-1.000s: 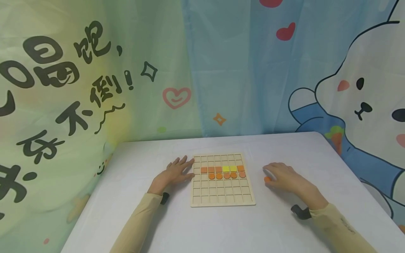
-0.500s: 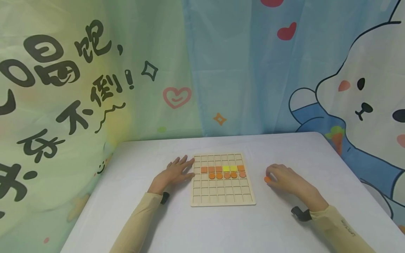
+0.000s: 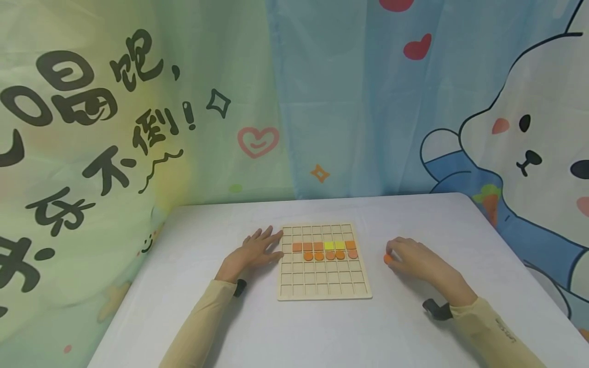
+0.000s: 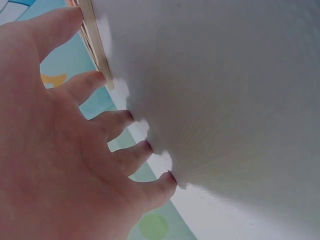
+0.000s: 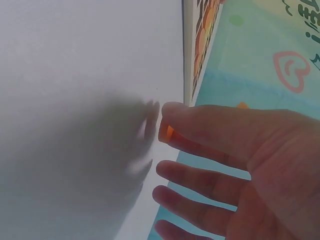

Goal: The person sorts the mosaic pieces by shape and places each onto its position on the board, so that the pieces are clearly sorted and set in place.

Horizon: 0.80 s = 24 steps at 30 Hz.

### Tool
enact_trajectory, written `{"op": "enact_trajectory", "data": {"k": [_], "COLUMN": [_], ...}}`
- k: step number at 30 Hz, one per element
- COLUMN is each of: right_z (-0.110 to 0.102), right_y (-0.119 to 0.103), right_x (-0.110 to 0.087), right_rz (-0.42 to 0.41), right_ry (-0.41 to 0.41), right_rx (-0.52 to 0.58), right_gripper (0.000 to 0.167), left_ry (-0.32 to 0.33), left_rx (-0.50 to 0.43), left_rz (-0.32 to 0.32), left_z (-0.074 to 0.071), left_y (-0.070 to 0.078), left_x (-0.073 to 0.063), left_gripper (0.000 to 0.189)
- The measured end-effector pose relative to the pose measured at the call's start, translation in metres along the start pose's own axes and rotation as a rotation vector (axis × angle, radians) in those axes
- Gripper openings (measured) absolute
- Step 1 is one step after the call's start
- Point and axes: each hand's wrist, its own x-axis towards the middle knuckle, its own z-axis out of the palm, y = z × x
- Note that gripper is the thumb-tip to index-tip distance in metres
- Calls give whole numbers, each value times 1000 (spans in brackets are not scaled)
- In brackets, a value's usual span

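Observation:
A wooden grid board (image 3: 323, 286) lies on the white table. Across it runs a row of orange and yellow square tiles (image 3: 307, 247), with a row of orange round discs (image 3: 319, 256) just below. My left hand (image 3: 252, 254) rests at the board's left edge with spread fingers; thumb and index fingertips (image 4: 97, 77) meet the rim. To the right of the board, my right hand (image 3: 414, 258) pinches a small orange disc (image 5: 170, 133) between thumb and index finger, the other fingers loosely extended. Part of the disc is hidden by the thumb.
The white table (image 3: 221, 225) reaches back to a printed curtain (image 3: 322, 102) with a cartoon bear at the right. A black strap piece (image 3: 437, 309) shows at the right wrist, above the sleeve.
My right hand's fingers have drawn together around the orange disc, and the hand has shifted slightly to the right. The left hand and the board stay in place.

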Motion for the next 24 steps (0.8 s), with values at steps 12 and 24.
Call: {"op": "enact_trajectory", "data": {"k": [12,24], "right_z": [-5,-11], "right_y": [-7,-17], "right_x": [5,12], "right_rz": [-29,-60], "right_ry": [11,23], "right_rx": [15,-13], "right_gripper": [15,16], "left_ry": [-2,-2], "left_rx": [-3,-2], "left_rz": [7,12], "left_z": [0,-1], "left_y": [0,0], "left_x": [-1,-1], "left_gripper": [72,72]}}
